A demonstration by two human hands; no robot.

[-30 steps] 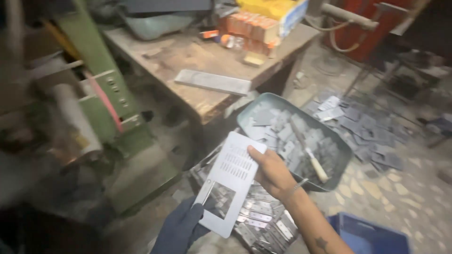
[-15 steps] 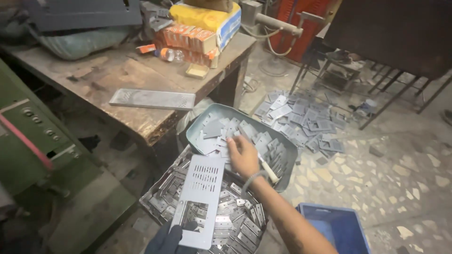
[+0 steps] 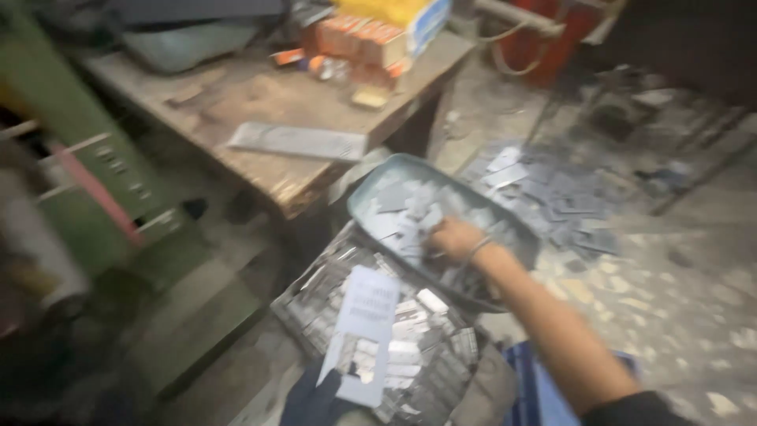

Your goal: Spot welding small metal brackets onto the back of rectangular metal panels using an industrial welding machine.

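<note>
My left hand (image 3: 315, 402), in a dark glove, holds a pale perforated metal plate (image 3: 361, 331) upright at the bottom of the view, over a crate of stacked metal pieces (image 3: 410, 347). My right hand (image 3: 453, 238) reaches forward into a grey-green tray (image 3: 371, 189) full of small flat metal pieces. Its fingers are curled down among the pieces; motion blur hides whether they grip one. A bracelet sits on that wrist.
A worn wooden workbench (image 3: 276, 102) with a long metal strip (image 3: 298, 142) and cartons (image 3: 371, 39) stands behind the tray. A green machine (image 3: 87, 181) is at left. Loose metal pieces (image 3: 552, 189) litter the floor. A blue crate (image 3: 536, 386) sits by my right arm.
My right hand let go of the perforated plate and moved forward into the tray. The plate stays in my gloved left hand. The camera swung back to the left.
</note>
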